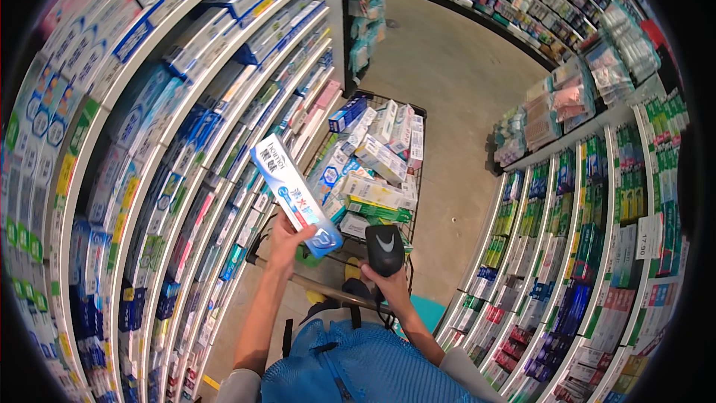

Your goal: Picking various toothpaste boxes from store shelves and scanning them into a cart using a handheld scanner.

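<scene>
My left hand point(283, 242) grips the lower end of a long white and blue toothpaste box point(292, 195), tilted with its upper end toward the left shelves. In my right hand point(388, 283) is a black handheld barcode scanner point(384, 248), its head pointing away from me. The fingers wrap round its handle and are partly hidden beneath it. Beyond both hands stands a wire shopping cart point(424, 113), heaped with toothpaste boxes point(382, 158) in white, blue, green and pink. The held box is above the cart's near left part.
Tall shelves point(195, 89) of boxed toothpaste curve along my left side. Shelves of packaged goods point(556, 254) line the right, with hanging packets point(567, 97) at their far end. The cart's handle point(328, 289) crosses before my body. Grey floor point(447, 45) stretches ahead to more stocked shelves.
</scene>
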Action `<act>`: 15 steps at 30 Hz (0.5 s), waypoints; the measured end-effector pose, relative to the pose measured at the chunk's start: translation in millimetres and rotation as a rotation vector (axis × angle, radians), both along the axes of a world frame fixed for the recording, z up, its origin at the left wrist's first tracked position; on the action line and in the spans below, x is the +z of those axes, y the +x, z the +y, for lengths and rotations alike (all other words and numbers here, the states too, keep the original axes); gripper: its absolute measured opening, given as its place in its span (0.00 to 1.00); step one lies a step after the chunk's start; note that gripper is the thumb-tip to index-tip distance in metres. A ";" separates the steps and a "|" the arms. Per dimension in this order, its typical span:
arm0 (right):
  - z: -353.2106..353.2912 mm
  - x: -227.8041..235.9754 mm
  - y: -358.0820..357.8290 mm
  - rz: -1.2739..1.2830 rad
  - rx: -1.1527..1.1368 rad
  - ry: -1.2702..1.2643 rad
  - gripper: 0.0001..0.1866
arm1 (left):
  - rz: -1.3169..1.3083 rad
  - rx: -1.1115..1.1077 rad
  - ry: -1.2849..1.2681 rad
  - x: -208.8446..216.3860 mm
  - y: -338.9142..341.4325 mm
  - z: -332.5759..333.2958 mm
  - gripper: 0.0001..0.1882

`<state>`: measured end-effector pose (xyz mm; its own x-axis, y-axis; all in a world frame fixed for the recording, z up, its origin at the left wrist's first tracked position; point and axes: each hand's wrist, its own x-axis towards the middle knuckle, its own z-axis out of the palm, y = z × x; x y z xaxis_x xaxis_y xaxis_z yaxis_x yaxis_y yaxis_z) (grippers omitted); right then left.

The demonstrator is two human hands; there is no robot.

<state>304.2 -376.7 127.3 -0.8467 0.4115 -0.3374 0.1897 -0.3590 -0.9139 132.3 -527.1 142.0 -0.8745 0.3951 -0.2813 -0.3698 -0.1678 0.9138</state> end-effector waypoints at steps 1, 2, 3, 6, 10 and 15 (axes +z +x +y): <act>-7.7 8.2 -9.0 0.071 -0.065 -0.041 0.15 | -0.012 0.019 0.080 6.1 13.6 -3.1 0.28; -13.7 15.7 -16.1 0.121 -0.032 -0.188 0.19 | -0.022 0.041 0.161 10.6 25.9 -8.5 0.29; -23.2 24.7 -23.6 0.121 -0.058 -0.231 0.19 | -0.020 0.056 0.169 12.4 37.3 -13.8 0.29; -36.6 -2.0 -26.5 0.085 0.004 -0.108 0.20 | -0.041 0.167 0.209 11.7 67.9 -24.3 0.28; -75.7 26.2 -42.7 0.065 -0.027 -0.113 0.18 | -0.019 0.353 0.249 6.1 86.3 -48.6 0.27; -94.8 42.4 -54.0 0.143 0.137 0.272 0.19 | -0.222 0.240 0.024 -1.5 102.3 -120.3 0.14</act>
